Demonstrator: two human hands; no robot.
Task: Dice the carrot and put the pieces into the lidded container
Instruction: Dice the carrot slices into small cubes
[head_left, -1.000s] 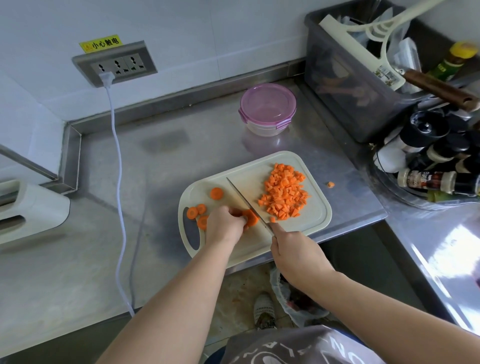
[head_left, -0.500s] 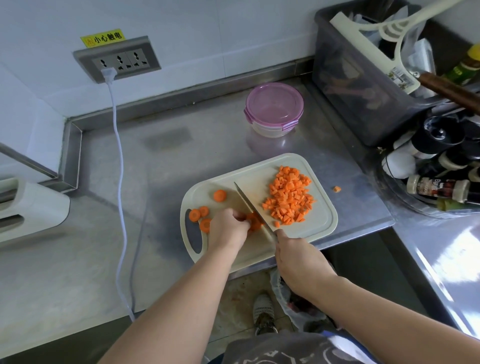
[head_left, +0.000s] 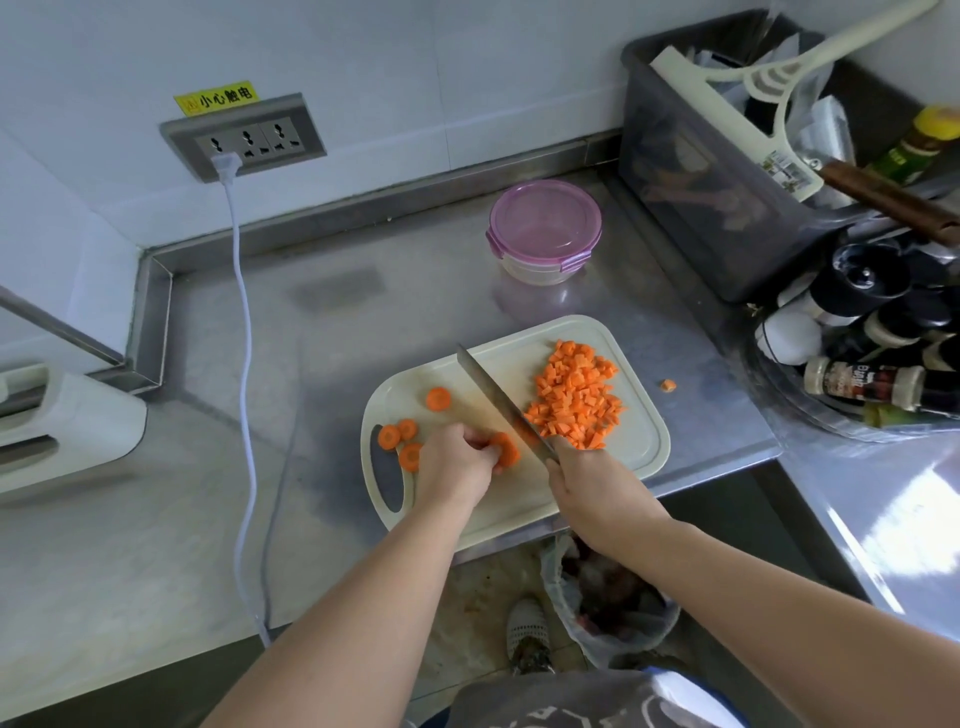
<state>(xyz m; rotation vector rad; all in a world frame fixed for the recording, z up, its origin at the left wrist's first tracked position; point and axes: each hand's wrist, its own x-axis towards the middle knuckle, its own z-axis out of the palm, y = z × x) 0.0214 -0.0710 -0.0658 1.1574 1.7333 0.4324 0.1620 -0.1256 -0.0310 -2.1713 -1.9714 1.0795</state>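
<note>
A pale cutting board (head_left: 639, 457) lies near the counter's front edge. A heap of diced carrot (head_left: 574, 395) covers its right part. Several carrot rounds (head_left: 410, 434) lie at its left, near the handle hole. My left hand (head_left: 454, 465) pinches a stack of carrot slices (head_left: 506, 448) at the board's middle. My right hand (head_left: 592, 486) grips a knife (head_left: 493, 397), whose blade runs up and left between the slices and the heap. The lidded container (head_left: 545, 228), clear with a pink lid on, stands behind the board.
One carrot cube (head_left: 668, 385) lies on the steel counter right of the board. A grey bin (head_left: 717, 171) with utensils and a tray of spice bottles (head_left: 872, 364) crowd the right. A white cable (head_left: 241, 364) hangs from the wall socket. A white appliance (head_left: 62, 415) sits left.
The knife blade has shifted slightly left of the diced heap and my left hand has drawn the slices back a little. The camera view drifted slightly.
</note>
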